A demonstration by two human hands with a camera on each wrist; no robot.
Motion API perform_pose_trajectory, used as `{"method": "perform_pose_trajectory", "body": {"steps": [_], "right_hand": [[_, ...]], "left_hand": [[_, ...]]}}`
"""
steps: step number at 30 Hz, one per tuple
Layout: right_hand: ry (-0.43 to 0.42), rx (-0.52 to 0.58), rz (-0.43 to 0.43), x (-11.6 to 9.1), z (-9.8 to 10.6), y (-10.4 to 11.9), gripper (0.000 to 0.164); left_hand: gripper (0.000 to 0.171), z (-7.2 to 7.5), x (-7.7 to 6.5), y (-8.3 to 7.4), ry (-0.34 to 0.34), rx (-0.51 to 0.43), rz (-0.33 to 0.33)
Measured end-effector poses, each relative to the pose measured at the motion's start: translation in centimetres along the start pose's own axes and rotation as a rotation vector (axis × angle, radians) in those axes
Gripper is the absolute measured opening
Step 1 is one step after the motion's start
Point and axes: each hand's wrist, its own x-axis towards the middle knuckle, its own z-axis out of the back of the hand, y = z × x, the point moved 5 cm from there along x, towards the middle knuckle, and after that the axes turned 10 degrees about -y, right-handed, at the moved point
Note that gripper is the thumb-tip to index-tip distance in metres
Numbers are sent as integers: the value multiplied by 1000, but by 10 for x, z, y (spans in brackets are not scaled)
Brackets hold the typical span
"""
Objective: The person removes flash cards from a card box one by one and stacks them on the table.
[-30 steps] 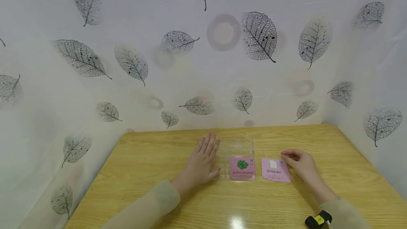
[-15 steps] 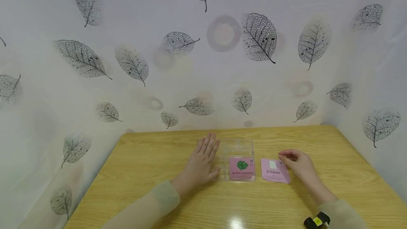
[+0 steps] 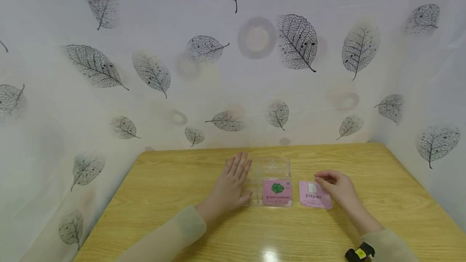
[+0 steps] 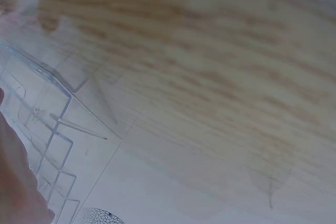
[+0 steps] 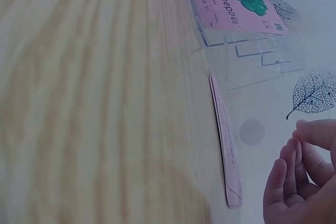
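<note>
My left hand (image 3: 231,187) lies with straight fingers over the left side of a clear plastic box (image 3: 257,191) with stepped dividers. In the left wrist view, part of that hand (image 4: 18,182) shows beside the box's edge. A pink "green pepper" card (image 3: 277,192) stands in the box's right half. To the right of the box, a pink "paper" card (image 3: 314,199) lies on the table; the right wrist view shows its thin layered edge (image 5: 226,140). My right hand (image 3: 338,187) hovers over that card's upper right corner, fingers loosely bent, thumb near the fingertips, nothing held.
The wooden table (image 3: 164,197) runs back to a pale sheet (image 3: 255,92) printed with leaf skeletons, which also closes off both sides. A black strap device (image 3: 359,252) with a yellow label sits at my right wrist.
My right hand has shifted slightly left, further over the "paper" card, and now covers its printed corner. The left hand, box and cards look unmoved.
</note>
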Motion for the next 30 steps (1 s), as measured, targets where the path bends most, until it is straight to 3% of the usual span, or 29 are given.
{"method": "perform_pose_trajectory", "body": {"steps": [30], "right_hand": [[81, 30, 39, -9, -27, 26, 23]], "left_hand": [[97, 0, 1, 1, 22, -18, 8]]}}
